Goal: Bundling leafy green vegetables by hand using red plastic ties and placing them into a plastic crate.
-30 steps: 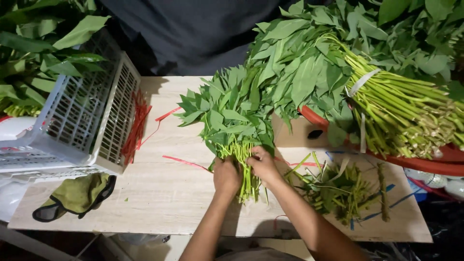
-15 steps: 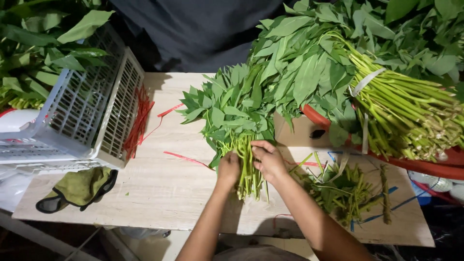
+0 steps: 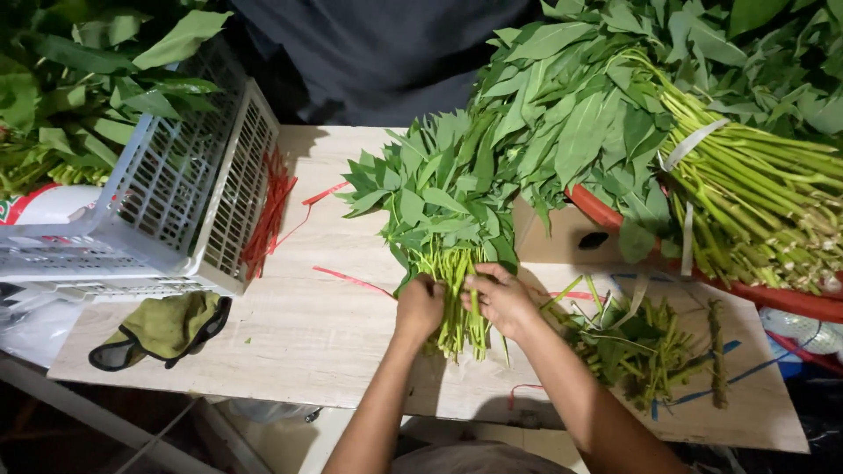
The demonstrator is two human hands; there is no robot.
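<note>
Leafy bunch [image 3: 439, 219]: stems toward the surface's [image 3: 290, 342] near edge, gathered for gripping.
Left hand [image 3: 420, 305]: closed around stems.
Right hand [image 3: 499, 297]: fingers curled, pinching stems.

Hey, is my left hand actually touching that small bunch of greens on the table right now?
Touching. The head view shows the left hand closed around the pale stems of the small bunch of greens, with the right hand gripping the same stems beside it.

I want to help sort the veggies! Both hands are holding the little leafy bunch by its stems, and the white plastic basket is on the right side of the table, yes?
Not quite. The head view shows the white plastic basket on the left side of the pale wooden table. Both the left hand and right hand do hold the small leafy green bunch by its stems.
</note>
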